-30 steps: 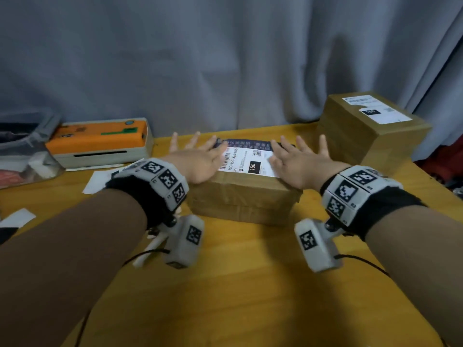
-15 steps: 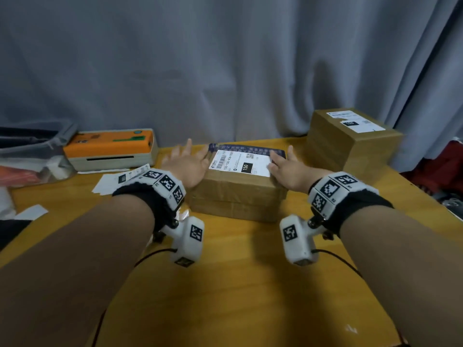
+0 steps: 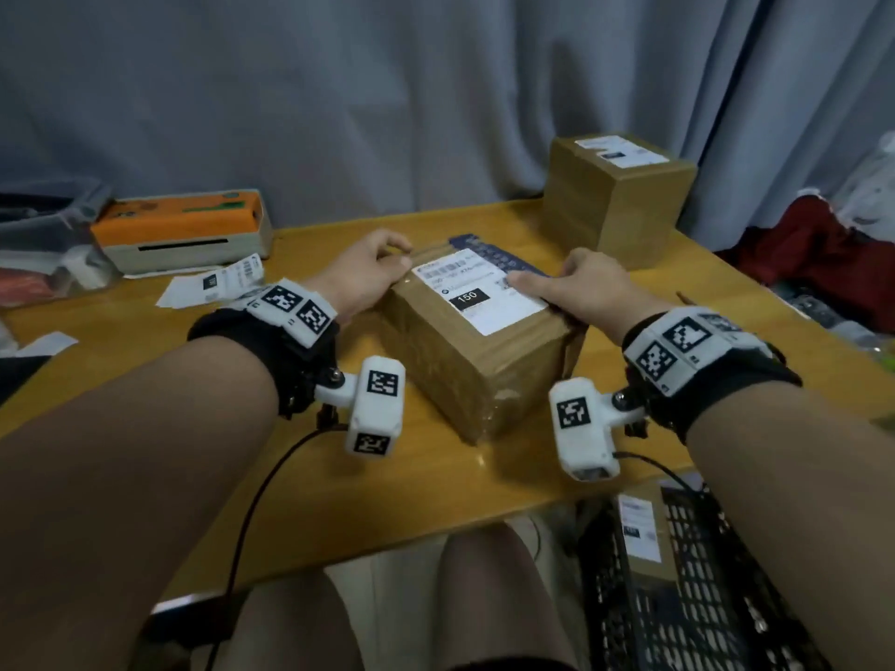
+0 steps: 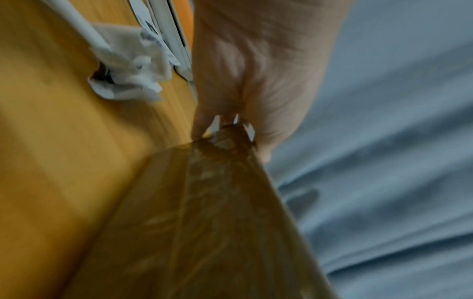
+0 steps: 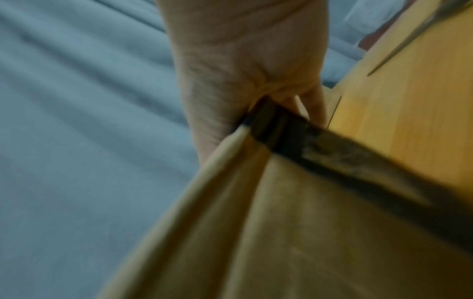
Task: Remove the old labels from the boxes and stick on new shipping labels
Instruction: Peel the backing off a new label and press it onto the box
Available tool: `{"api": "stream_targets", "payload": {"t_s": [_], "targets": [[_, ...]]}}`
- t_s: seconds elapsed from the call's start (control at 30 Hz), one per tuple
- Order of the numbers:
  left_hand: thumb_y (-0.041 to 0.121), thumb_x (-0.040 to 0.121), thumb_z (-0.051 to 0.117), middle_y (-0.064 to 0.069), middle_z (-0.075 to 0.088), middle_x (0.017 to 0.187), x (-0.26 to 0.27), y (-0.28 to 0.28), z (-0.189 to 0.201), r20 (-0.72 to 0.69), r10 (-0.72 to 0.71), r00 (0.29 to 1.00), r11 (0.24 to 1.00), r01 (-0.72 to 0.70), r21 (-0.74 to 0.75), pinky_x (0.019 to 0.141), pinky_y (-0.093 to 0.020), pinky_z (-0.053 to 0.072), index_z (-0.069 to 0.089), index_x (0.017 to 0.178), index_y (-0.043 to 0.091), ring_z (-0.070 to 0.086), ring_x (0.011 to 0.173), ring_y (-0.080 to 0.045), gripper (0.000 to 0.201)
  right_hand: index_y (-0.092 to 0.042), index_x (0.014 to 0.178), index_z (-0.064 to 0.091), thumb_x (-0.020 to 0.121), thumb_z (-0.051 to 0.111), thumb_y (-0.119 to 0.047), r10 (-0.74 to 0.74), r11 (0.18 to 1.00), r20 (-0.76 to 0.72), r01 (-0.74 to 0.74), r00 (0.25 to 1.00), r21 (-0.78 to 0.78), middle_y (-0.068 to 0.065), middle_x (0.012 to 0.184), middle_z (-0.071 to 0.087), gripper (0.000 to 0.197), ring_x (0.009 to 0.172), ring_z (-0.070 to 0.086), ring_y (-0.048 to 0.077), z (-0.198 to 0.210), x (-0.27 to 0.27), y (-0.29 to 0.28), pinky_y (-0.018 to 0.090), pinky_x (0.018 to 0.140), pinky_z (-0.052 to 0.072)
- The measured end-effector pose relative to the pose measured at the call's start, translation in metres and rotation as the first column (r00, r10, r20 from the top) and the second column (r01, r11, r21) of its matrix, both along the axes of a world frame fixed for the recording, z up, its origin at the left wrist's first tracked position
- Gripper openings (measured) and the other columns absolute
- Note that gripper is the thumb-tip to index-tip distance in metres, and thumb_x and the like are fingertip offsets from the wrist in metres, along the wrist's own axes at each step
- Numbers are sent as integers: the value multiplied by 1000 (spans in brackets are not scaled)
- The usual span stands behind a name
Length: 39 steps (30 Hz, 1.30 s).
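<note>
A taped brown cardboard box (image 3: 474,351) lies mid-table, turned with one corner toward me. On its top is a white shipping label (image 3: 484,293) printed "150", with a dark blue strip at its far edge. My left hand (image 3: 373,268) grips the box's far left corner, fingers curled over the edge. My right hand (image 3: 576,288) holds the right side, thumb lying on the label. The left wrist view shows the left hand (image 4: 256,81) clamped on the box corner (image 4: 204,222). In the blurred right wrist view the right hand (image 5: 243,70) wraps the box edge (image 5: 281,222).
A taller labelled box (image 3: 615,201) stands at the back right. An orange-topped label printer (image 3: 184,230) sits at the back left, with loose paper labels (image 3: 213,283) in front of it. A black crate (image 3: 717,598) holding another box is below the table's right edge.
Both hands went from lying flat on the label to gripping the box's sides. The box has turned and come nearer to me.
</note>
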<state>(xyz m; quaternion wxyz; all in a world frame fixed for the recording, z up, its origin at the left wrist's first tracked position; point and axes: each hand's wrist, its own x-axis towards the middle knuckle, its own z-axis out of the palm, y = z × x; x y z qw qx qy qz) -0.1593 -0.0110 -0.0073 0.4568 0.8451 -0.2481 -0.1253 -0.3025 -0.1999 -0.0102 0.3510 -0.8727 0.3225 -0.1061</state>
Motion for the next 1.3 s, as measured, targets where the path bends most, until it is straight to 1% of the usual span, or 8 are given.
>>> {"api": "stream_targets", "payload": {"t_s": [0.17,0.33,0.47,0.57,0.8,1.0,1.13,1.3], "targets": [[44,79,71,4,57,113,-30,-22,-20,-178,-27,984,984,-5,-179,81,-19,50,42,133,7,60,95,-8,71,-10,87,61,48,76,-70,14,944,97,-45,995,326,9,77,65,73,70,62,24,-17,-31,2,30,62,43],[76,76,47,5,67,106,-43,-26,-28,-369,-74,927,997,64,-38,70,-27,50,55,125,25,64,88,-14,71,-14,54,40,77,76,-41,-171,896,277,33,946,442,-9,36,39,50,28,36,3,-19,-49,12,11,35,28],[77,71,50,0,68,106,-55,-22,-31,-446,-100,890,994,71,-80,61,-31,54,43,136,34,67,83,-17,79,-16,66,53,78,73,-43,-194,767,258,-18,946,641,-8,48,55,36,39,48,5,-15,-53,27,17,46,38],[50,84,58,6,66,115,-78,-38,-29,-342,-183,922,950,76,-303,79,-31,56,36,139,27,68,96,-12,63,-12,115,53,71,79,-42,-284,725,344,-34,895,688,1,95,72,60,74,70,16,-25,-73,31,29,66,54],[58,71,58,-3,34,132,-180,-73,-14,161,-308,938,848,348,-400,109,-44,32,38,136,36,35,129,-23,71,-12,130,45,75,76,-39,-598,655,595,-100,537,749,10,117,66,69,101,68,26,-69,-173,24,42,88,54],[51,77,56,-3,46,125,-297,-96,-27,747,-411,523,772,635,-19,95,-28,32,48,133,23,40,116,-21,63,-10,131,54,69,68,-67,-801,530,555,-166,227,832,18,127,60,86,117,58,36,-121,-239,18,55,102,42],[49,80,57,-2,41,133,-337,-125,-56,680,-603,417,667,732,142,103,-40,32,42,138,27,38,121,-23,64,-9,127,57,84,56,-59,-890,455,456,-74,0,888,16,121,65,66,111,63,33,-150,-280,20,55,96,47],[40,87,57,-4,27,147,-360,-160,-106,444,-803,397,533,812,238,112,-39,18,24,147,25,22,136,-26,70,-13,115,62,83,61,-54,-929,349,361,133,-82,928,9,105,73,52,95,70,27,-193,-326,12,50,86,55]]}}
